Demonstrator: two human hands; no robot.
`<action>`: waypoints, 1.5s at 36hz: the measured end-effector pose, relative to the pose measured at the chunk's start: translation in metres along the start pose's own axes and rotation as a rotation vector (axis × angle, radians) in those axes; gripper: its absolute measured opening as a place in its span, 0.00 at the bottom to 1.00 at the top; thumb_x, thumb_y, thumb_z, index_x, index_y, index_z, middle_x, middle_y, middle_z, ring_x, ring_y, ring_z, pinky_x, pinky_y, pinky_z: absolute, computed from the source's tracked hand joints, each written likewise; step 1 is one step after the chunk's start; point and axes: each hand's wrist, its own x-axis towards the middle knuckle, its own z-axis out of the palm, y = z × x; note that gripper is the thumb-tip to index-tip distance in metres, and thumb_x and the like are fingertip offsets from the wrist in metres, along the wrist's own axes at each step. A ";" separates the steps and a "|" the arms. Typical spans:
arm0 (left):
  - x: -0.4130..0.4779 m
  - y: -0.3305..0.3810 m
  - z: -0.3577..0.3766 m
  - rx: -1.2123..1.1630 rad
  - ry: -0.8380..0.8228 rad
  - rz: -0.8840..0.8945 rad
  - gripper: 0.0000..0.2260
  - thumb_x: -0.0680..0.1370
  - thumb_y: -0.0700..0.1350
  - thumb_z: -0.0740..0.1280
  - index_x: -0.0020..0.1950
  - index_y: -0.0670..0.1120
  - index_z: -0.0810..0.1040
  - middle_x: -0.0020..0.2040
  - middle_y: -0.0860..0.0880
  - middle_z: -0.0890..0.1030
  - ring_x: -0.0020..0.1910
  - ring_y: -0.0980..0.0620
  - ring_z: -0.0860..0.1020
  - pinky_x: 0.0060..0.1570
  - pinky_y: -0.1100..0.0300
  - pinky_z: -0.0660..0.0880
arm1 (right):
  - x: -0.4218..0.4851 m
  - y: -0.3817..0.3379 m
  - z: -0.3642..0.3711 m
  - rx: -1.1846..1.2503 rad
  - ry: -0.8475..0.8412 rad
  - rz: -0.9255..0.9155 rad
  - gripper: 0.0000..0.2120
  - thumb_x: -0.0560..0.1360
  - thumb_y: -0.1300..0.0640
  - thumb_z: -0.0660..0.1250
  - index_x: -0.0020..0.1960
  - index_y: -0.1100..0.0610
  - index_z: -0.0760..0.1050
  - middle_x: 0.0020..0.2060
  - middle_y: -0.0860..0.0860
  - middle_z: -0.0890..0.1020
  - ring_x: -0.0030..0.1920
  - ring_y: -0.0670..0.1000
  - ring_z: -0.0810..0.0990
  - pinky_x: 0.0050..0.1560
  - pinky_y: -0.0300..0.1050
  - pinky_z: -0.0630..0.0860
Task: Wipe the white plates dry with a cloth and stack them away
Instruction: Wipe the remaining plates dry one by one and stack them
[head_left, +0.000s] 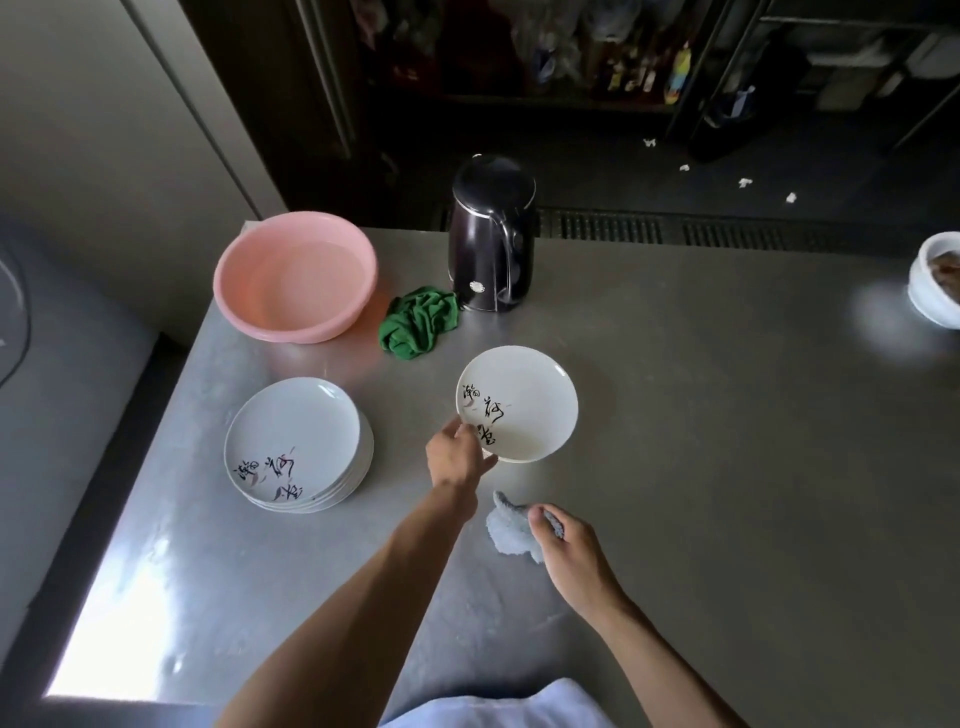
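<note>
The left hand (457, 454) pinches the near rim of one white plate (524, 402). The thumb lies on the upper face beside the black brush lettering, and the other fingers are tucked under the rim out of sight. The plate appears raised and tipped off the bench (701, 467), probably so its face is open for wiping. The right hand (566, 545) waits just beside it, near the body, its fingers (540, 515) curled round a bunched grey cloth (511, 530), ready to come across. To the left, well apart, a stack of plates (298, 447) sits on the bench; whether it is the dried pile or the waiting one cannot be told. Behind stand a pink basin (296, 275), a crumpled green rag (421, 322) and a black kettle (491, 234).
</note>
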 end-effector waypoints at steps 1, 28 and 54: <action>-0.001 0.000 0.000 0.019 -0.022 -0.007 0.19 0.81 0.37 0.58 0.68 0.45 0.80 0.50 0.50 0.82 0.45 0.56 0.79 0.42 0.55 0.84 | 0.002 0.000 0.003 0.028 -0.011 0.018 0.17 0.78 0.43 0.58 0.45 0.54 0.78 0.40 0.55 0.81 0.41 0.52 0.77 0.45 0.47 0.75; 0.043 0.067 -0.275 0.485 0.278 0.197 0.10 0.77 0.37 0.61 0.48 0.39 0.83 0.47 0.38 0.84 0.44 0.41 0.80 0.40 0.56 0.75 | 0.073 -0.140 0.191 0.697 -0.142 0.228 0.17 0.83 0.57 0.60 0.71 0.53 0.72 0.64 0.50 0.79 0.60 0.49 0.80 0.70 0.53 0.71; -0.023 0.025 -0.188 0.090 -0.256 0.196 0.13 0.88 0.48 0.58 0.68 0.59 0.78 0.62 0.44 0.83 0.58 0.43 0.84 0.44 0.46 0.85 | 0.036 -0.074 0.128 -0.704 0.101 -0.362 0.28 0.84 0.51 0.54 0.81 0.56 0.52 0.80 0.54 0.57 0.80 0.52 0.53 0.79 0.52 0.47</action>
